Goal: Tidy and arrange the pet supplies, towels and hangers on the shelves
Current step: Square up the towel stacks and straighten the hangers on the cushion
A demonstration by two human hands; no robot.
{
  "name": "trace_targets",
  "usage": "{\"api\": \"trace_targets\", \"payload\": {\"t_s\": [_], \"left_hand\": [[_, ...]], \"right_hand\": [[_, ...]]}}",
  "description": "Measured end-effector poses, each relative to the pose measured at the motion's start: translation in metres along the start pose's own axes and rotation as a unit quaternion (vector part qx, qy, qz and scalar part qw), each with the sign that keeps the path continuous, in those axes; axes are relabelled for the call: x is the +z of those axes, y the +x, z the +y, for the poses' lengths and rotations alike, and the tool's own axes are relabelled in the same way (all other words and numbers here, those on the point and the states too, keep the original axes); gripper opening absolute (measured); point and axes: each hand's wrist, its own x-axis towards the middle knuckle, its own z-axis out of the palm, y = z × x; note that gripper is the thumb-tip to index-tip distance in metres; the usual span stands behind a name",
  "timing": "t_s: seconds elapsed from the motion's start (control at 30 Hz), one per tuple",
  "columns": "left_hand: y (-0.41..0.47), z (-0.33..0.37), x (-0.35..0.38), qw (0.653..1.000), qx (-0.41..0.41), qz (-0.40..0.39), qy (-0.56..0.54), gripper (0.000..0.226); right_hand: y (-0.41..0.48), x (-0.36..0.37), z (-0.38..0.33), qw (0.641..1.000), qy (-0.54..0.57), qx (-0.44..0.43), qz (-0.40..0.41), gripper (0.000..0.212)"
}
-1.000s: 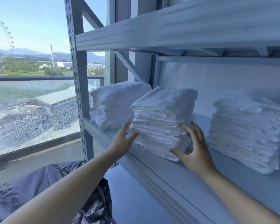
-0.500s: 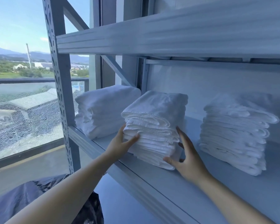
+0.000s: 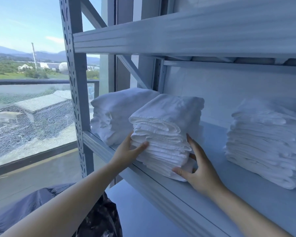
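Observation:
Three stacks of folded white towels stand on a grey metal shelf (image 3: 186, 199). The middle stack (image 3: 167, 132) sits near the shelf's front edge. My left hand (image 3: 128, 152) presses flat against its left side, thumb across the front folds. My right hand (image 3: 199, 170) presses on its right side, fingers straight and reaching behind, thumb at the bottom front corner. A bulkier folded pile (image 3: 116, 115) lies at the left end, close against the middle stack. A third neat stack (image 3: 265, 144) stands apart on the right.
Another shelf board (image 3: 186, 33) runs overhead, leaving limited height above the towels. A perforated upright post (image 3: 73, 86) stands left of the shelf, with a window behind it. A dark plastic bag (image 3: 46, 206) lies on the floor below left.
Both hands have closed in from beside the middle stack until they press on its two sides. The view has shifted a little; the stacks keep their places.

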Motion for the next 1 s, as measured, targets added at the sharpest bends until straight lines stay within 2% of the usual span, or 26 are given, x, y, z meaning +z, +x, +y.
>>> {"api": "trace_targets", "payload": {"t_s": [0.13, 0.33, 0.5, 0.63, 0.8, 0.9, 1.0], "left_hand": [[-0.004, -0.005, -0.022, 1.0, -0.014, 0.016, 0.008, 0.088], [-0.005, -0.004, -0.035, 0.995, -0.038, 0.071, 0.063, 0.078], [-0.007, -0.001, -0.035, 0.993, -0.027, 0.079, 0.078, 0.07], [-0.01, 0.004, -0.033, 0.987, 0.035, 0.104, 0.115, 0.074], [-0.011, 0.016, -0.033, 0.958, 0.167, 0.139, 0.187, 0.07], [-0.013, 0.027, -0.03, 0.926, 0.253, 0.114, 0.256, 0.072], [-0.011, 0.027, -0.022, 0.902, 0.29, 0.063, 0.313, 0.072]], "right_hand": [[0.003, 0.018, -0.011, 1.0, -0.012, -0.021, -0.014, 0.099], [0.013, 0.038, -0.023, 0.998, -0.04, -0.027, -0.032, 0.095], [0.012, 0.038, -0.023, 0.998, -0.032, -0.018, -0.046, 0.096], [0.01, 0.03, -0.025, 0.999, -0.021, -0.02, -0.033, 0.093], [0.016, 0.023, -0.036, 1.0, -0.003, -0.011, 0.026, 0.087], [0.019, 0.027, -0.036, 0.999, -0.028, -0.026, 0.007, 0.083], [0.021, 0.033, -0.035, 0.999, -0.028, -0.019, -0.013, 0.081]]}}
